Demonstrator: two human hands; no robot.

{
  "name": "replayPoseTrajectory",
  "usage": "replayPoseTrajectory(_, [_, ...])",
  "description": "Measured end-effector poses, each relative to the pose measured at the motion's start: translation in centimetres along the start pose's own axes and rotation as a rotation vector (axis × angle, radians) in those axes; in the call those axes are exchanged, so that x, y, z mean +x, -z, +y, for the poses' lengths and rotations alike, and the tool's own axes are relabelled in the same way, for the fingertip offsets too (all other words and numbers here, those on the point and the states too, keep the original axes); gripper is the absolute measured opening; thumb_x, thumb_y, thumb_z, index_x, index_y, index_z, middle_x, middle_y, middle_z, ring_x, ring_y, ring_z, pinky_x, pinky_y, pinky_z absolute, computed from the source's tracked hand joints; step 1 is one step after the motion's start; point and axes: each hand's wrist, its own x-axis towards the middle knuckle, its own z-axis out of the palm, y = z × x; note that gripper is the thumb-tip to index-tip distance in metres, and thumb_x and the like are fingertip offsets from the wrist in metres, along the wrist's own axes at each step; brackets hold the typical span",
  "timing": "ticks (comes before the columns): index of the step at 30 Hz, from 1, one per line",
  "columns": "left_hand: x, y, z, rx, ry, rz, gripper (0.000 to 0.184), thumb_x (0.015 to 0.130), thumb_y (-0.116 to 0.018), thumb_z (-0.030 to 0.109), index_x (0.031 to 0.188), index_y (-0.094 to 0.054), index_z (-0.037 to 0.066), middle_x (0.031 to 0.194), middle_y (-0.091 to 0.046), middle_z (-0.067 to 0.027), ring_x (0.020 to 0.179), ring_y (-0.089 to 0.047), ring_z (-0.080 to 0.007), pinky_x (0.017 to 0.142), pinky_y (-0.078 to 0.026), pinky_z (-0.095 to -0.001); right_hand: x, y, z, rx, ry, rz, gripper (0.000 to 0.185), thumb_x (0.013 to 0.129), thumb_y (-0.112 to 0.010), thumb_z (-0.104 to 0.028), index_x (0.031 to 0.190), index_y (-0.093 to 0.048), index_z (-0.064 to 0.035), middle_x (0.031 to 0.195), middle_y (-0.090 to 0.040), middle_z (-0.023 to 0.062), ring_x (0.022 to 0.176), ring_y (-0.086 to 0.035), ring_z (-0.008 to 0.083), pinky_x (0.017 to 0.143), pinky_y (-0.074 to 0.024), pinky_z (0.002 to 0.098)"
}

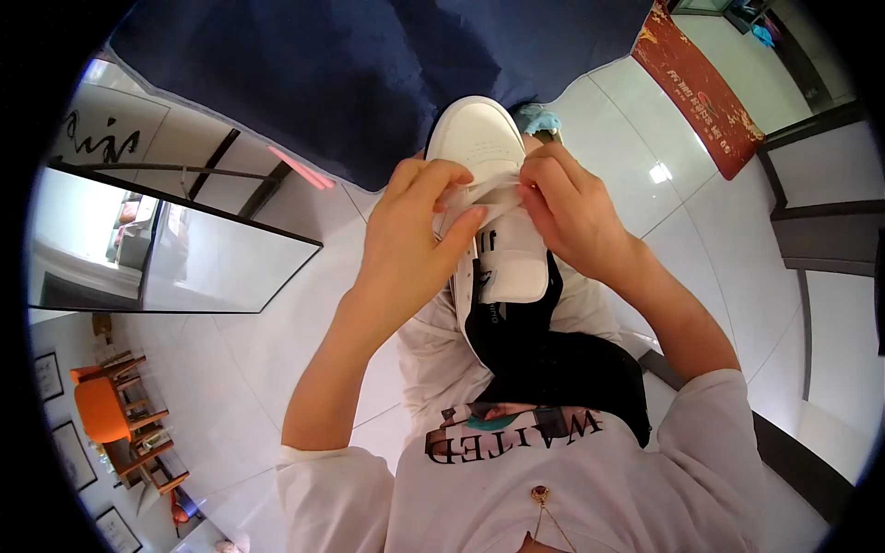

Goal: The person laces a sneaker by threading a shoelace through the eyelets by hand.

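A white sneaker lies over my lap with its toe pointing away from me. Its pale tongue carries black lettering, and the inside of the shoe is black. Over the lacing area, my left hand has its thumb and fingers curled around a white shoelace. From the other side, my right hand pinches the same lace between thumb and fingertips. The lace spans the short gap between both hands. Fingers partly hide the eyelets.
Dark blue cloth hangs ahead of the shoe. A red mat lies on the tiled floor at upper right. At left stand a black-framed mirror and an orange chair. Black material covers part of my lap.
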Motion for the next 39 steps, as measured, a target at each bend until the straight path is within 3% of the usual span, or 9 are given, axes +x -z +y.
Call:
replayPoseTrajectory(3, [0.7,-0.6,-0.5,0.030,0.011,-0.022,0.023,0.073,-0.066,0.006,0.094,-0.058,0.001,0.088,-0.053,-0.0071,0.074,-0.051,-0.0159,0.069,-0.042,-0.0262,0.0,0.3,0.0,0.075,-0.077,0.040,0.013,0.075,-0.059,0.004,0.083,-0.048,0.0016,0.081,-0.052,0.0134,0.072,-0.055,0.0276,0.063,-0.0455,0.0339])
replayPoseTrajectory(5, [0.8,-0.8,-0.4,0.034,0.022,-0.019,0.023,0.072,-0.066,0.005,0.093,-0.058,0.001,0.086,-0.053,-0.0069,0.073,-0.051,-0.0156,0.068,-0.042,-0.0260,0.4,1.0,0.0,0.405,-0.471,-0.071,0.011,0.078,-0.059,0.004,0.084,-0.050,0.0014,0.076,-0.054,0.0081,0.066,-0.054,0.0171,0.059,-0.0432,0.0281])
replayPoseTrajectory(8, [0.9,-0.9,-0.2,0.049,0.030,-0.006,0.022,0.071,-0.065,0.004,0.091,-0.057,0.002,0.084,-0.052,-0.0070,0.071,-0.051,-0.0154,0.067,-0.043,-0.0257,0.6,0.9,1.1,0.605,-0.576,-0.096,0.010,0.079,-0.060,0.003,0.083,-0.052,-0.0003,0.073,-0.055,0.0026,0.063,-0.049,0.0089,0.057,-0.0402,0.0232])
replayPoseTrajectory(12, [1.0,-1.2,-0.4,0.074,0.041,0.016,0.021,0.070,-0.065,0.003,0.088,-0.056,0.002,0.084,-0.051,-0.0073,0.071,-0.051,-0.0162,0.066,-0.043,-0.0260,1.2,1.4,1.1,0.765,-0.583,-0.085,0.012,0.080,-0.061,0.002,0.086,-0.052,-0.0027,0.073,-0.054,0.0004,0.065,-0.049,0.0063,0.056,-0.0387,0.0205])
replayPoseTrajectory(14, [1.1,-1.3,-0.4,0.107,0.039,0.002,0.020,0.070,-0.064,0.003,0.088,-0.056,0.002,0.084,-0.051,-0.0075,0.071,-0.052,-0.0166,0.067,-0.044,-0.0264,1.8,2.6,0.6,0.906,-0.802,-0.188,0.015,0.080,-0.063,0.000,0.089,-0.052,-0.0040,0.072,-0.055,0.0015,0.062,-0.047,0.0053,0.053,-0.0361,0.0186])
replayPoseTrajectory(20, [1.3,-1.5,-0.6,0.126,-0.017,-0.010,0.020,0.072,-0.061,0.001,0.090,-0.054,0.003,0.084,-0.051,-0.0084,0.071,-0.053,-0.0183,0.068,-0.045,-0.0278,1.8,3.4,3.1,1.280,-0.935,-0.319,0.015,0.082,-0.061,-0.004,0.093,-0.051,-0.0049,0.077,-0.057,0.0014,0.060,-0.043,0.0033,0.047,-0.0285,0.0179])
replayPoseTrajectory(28, [1.1,-2.2,0.4,0.104,-0.110,0.115,0.017,0.071,-0.064,0.006,0.085,-0.053,0.005,0.086,-0.050,-0.0094,0.080,-0.053,-0.0278,0.070,-0.042,-0.0382,0.6,2.4,2.3,1.169,-0.907,-0.101,0.023,0.082,-0.061,-0.004,0.101,-0.049,-0.0010,0.072,-0.057,0.0046,0.056,-0.045,0.0057,0.048,-0.0333,0.0184])
replayPoseTrajectory(30, [1.2,-2.1,0.9,0.198,-0.191,-0.042,0.015,0.071,-0.066,0.009,0.081,-0.055,0.005,0.087,-0.050,-0.0094,0.081,-0.052,-0.0281,0.072,-0.041,-0.0390,0.3,2.2,2.1,1.116,-0.887,-0.082,0.025,0.082,-0.061,-0.004,0.103,-0.048,-0.0006,0.071,-0.057,0.0043,0.056,-0.046,0.0061,0.048,-0.0342,0.0186])
replayPoseTrajectory(39, [2.0,-2.4,1.5,0.310,-0.141,-0.175,0.014,0.076,-0.064,0.013,0.080,-0.054,0.003,0.085,-0.049,-0.0109,0.089,-0.049,-0.0293,0.081,-0.036,-0.0380,0.1,2.0,1.7,0.871,-0.821,-0.070,0.018,0.085,-0.059,-0.006,0.100,-0.049,-0.0024,0.069,-0.055,0.0024,0.058,-0.049,0.0071,0.049,-0.0374,0.0194])
